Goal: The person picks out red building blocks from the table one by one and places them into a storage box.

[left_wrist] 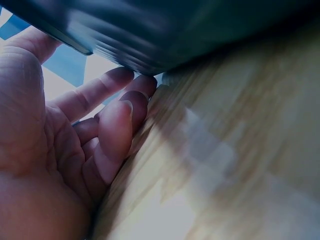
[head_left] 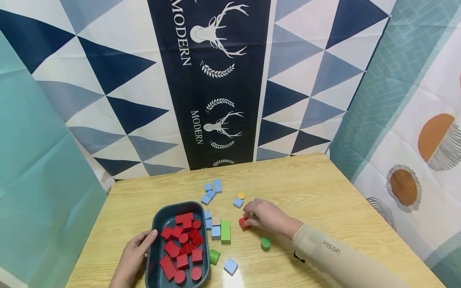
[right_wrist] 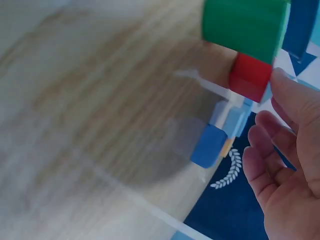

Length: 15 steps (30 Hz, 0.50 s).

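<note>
A dark teal tray at the table's front left holds several red blocks. My left hand holds the tray's left wall, thumb on the rim. In the left wrist view its fingers lie against the tray's lower edge. My right hand reaches to the middle of the table and pinches a red block lying on the wood. In the right wrist view a fingertip touches that red block, with a green cylinder close by.
A green bar, a green cylinder and a green half-round lie near the tray. Several light blue blocks and a yellow disc are scattered behind. Patterned curtains close in the table's back and sides.
</note>
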### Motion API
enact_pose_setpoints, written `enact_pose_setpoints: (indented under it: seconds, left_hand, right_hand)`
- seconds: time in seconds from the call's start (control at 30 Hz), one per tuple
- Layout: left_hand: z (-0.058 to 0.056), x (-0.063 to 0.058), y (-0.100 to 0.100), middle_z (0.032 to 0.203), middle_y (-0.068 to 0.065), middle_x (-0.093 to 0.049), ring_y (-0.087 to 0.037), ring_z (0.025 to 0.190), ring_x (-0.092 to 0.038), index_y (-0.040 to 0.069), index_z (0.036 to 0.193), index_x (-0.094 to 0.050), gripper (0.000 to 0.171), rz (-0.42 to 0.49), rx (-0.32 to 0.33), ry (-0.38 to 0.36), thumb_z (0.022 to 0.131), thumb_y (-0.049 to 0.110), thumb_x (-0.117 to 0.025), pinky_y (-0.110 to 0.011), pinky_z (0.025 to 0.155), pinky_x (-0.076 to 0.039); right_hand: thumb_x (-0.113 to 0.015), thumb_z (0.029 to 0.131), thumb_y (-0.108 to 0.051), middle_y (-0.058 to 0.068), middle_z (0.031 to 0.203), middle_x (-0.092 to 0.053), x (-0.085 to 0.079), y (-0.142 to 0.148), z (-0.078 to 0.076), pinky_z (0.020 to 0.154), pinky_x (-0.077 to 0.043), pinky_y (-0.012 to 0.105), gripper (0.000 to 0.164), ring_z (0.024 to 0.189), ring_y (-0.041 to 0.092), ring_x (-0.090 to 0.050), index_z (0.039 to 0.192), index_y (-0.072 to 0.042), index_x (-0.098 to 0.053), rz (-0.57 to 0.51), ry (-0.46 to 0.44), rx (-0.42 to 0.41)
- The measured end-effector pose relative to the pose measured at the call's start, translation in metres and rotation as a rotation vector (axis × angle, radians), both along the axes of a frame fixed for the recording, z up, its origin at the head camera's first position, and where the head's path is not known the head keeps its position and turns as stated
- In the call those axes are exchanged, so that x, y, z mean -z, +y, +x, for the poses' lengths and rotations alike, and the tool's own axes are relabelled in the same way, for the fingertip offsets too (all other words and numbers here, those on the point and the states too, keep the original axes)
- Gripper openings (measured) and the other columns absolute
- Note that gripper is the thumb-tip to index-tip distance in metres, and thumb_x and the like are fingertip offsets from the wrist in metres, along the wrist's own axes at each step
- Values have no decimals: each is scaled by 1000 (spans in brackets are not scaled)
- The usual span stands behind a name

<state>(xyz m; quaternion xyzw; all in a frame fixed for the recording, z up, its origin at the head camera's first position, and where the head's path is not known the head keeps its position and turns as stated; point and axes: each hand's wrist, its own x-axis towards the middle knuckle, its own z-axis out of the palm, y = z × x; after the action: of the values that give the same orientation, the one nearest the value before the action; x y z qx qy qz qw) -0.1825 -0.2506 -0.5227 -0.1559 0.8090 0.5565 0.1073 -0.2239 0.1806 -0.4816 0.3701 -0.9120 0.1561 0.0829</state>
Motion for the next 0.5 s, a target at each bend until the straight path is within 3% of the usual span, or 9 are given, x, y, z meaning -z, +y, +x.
enact_pose_setpoints:
  seconds: [0.3,0.5]
  left_hand:
    - [0,3,0,122,-16,-60,-24,92,-56,3,136,-56,86,6,-2,24,85,72,-56,-32,70,-51]
    - [-1,3,-1,118,-14,-62,-23,90,-57,4,134,-58,79,3,4,51,88,68,-57,-33,73,-50]
  right_hand:
    - [-77,87,-24,-14,75,-59,8,-7,1,63,-48,27,18,71,4,-48,77,-22,-63,-9,-23,-80]
    - [-82,82,-24,-16,77,-57,10,-11,2,65,-49,26,18,72,4,-48,81,-22,-63,76,-42,-51]
